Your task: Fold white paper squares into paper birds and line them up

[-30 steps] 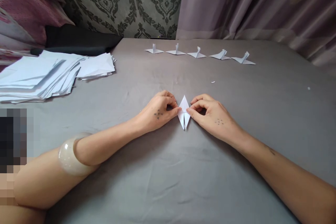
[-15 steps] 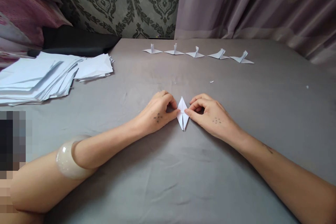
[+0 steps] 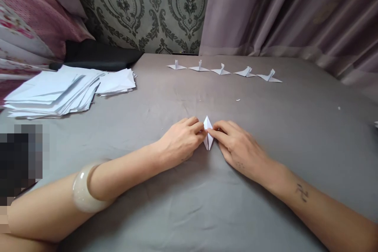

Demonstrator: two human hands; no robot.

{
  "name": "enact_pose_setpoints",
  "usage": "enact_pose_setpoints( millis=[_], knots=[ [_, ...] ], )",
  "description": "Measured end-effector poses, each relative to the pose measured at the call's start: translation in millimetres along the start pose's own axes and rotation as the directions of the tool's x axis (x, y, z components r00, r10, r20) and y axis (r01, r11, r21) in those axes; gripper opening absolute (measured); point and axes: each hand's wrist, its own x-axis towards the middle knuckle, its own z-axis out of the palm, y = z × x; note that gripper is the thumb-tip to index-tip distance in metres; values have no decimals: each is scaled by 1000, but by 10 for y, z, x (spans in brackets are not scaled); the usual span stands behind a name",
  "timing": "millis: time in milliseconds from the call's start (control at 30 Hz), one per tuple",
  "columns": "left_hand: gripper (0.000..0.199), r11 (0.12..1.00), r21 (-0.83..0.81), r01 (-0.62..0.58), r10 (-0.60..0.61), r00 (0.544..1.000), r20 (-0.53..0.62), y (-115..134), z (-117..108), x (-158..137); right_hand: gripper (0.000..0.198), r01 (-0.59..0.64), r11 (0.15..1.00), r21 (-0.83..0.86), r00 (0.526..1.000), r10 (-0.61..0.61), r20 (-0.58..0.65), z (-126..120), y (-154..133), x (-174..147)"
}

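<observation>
Between my hands is a small white folded paper (image 3: 208, 141), diamond-shaped, its long points facing away from me and toward me. A slit runs down its near half. My left hand (image 3: 186, 138) pinches the left edge, with fingers curled and the fingertips partly hidden. On the opposite edge, my right hand (image 3: 238, 141) presses with a fingertip on the paper's middle, its other fingers bent around the right side. Both hands rest low over the grey cloth (image 3: 189, 204).
Several folded paper cranes (image 3: 221, 69) stand in a row toward the far edge. A stack of white paper sheets (image 3: 53, 90) lies at left, with smaller paper squares (image 3: 116, 82) beside it. Tiny paper scraps (image 3: 238, 99) dot the cloth. Patterned wallpaper (image 3: 153, 8) and curtains (image 3: 251, 12) rise behind.
Both hands have turned over the paper, knuckles now more on top, and the fingers have shifted along its edges. The diamond looks narrower. The whole view has tilted slightly.
</observation>
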Motion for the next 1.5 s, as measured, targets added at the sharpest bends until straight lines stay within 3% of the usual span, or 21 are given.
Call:
enact_pose_setpoints(
  millis=[167, 333, 467, 633, 767, 933, 1100, 1200, 1300, 1400, 1500],
  knots=[
    [24, 999, 50, 20, -21, 1000, 17, 36, -9, 25, 34, 58, 980, -192, 998, -51, 44, -40, -20, 2],
    [27, 998, -15, 67, -67, 998, 17, 103, -57, -1, 33, 43, 990, -131, 999, -40, 22, -58, 19, -42],
    [23, 971, -180, 155, -171, 982, -75, 114, -42, -26, 33, 41, 997, -68, 999, -40, 16, -76, 54, -79],
    [29, 833, -481, 273, -366, 924, -109, 17, 19, 33, 27, -35, 997, 62, 998, 38, -47, -39, 49, -36],
    [16, 711, -585, 391, -518, 854, -59, -68, 71, 71, 17, -154, 963, 221, 976, 183, -116, 23, 36, 28],
    [21, 653, -661, 370, -517, 855, -32, -122, 163, 79, 13, -278, 886, 372, 931, 344, -124, 108, 64, 76],
    [23, 531, -788, 310, -552, 832, -44, -121, 166, 93, 25, -337, 831, 442, 908, 411, -78, 131, 85, 108],
    [20, 456, -871, 185, -544, 832, -108, -86, 113, 98, 24, -359, 706, 611, 887, 462, -14, 89, 84, 126],
    [20, 382, -921, 80, -528, 837, -146, -57, 69, 98, 24, -310, 473, 825, 867, 497, 41, 36, 59, 140],
    [19, 443, -896, -24, -536, 794, -287, -42, 50, 94, 30, -226, 311, 923, 859, 511, 38, 7, 11, 154],
    [16, 525, -845, -100, -523, 745, -413, -30, 41, 96, 36, -143, 266, 953, 847, 531, -21, -1, -35, 169]
  ],
)
